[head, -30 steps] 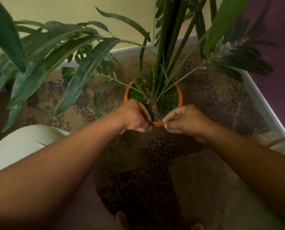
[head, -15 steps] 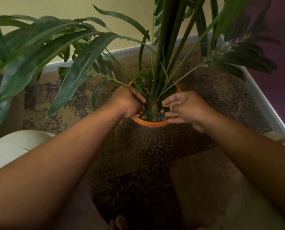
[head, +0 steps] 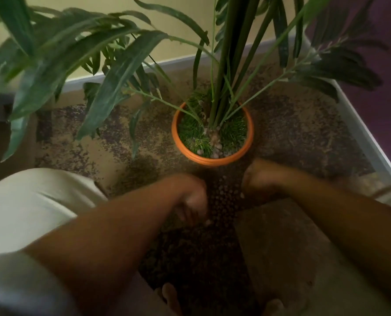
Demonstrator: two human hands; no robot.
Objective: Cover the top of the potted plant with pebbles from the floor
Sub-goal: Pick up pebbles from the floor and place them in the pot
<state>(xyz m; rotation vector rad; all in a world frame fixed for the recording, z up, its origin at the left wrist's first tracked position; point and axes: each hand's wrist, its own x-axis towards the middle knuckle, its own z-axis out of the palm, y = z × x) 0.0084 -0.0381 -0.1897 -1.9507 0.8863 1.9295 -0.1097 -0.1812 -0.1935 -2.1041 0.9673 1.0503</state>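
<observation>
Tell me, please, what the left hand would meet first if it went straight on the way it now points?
Most likely the pebbles on the floor, just before the orange pot: the left hand points down and inward at that strip. Blur hides whether it already touches them.

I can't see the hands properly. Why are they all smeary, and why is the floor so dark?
Head view: the left hand and right hand are smeared by motion blur, so their shape is unclear; the orange pot looks sharper; the light is dim, and the floor between the arms lies in deep shadow.
</observation>
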